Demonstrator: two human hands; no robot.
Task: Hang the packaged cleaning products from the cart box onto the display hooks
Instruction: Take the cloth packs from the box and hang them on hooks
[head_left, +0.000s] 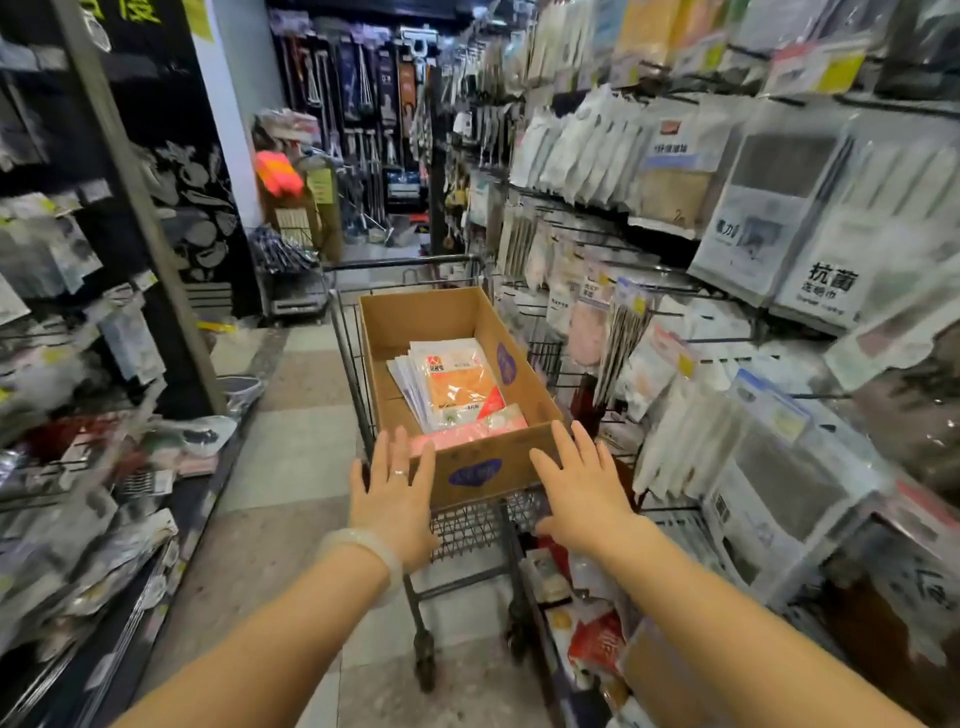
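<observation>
An open cardboard box (470, 470) sits on a wire shopping cart (470, 525) in the aisle ahead of me. Inside lies a stack of flat packaged cleaning cloths (457, 382), orange on top, with pink packs (467, 434) at the near end. My left hand (395, 493) is spread with straight fingers at the box's near left corner. My right hand (582, 491) is spread the same way at the near right corner. Neither holds anything. Display hooks (727, 340) with hanging packs fill the rack on the right.
Packed hanging racks line both sides of the narrow aisle. A second wire cart (293, 288) stands at the back left. Mops and brooms (363, 130) hang at the far end. Loose packs lie on the floor by the right rack (597, 639).
</observation>
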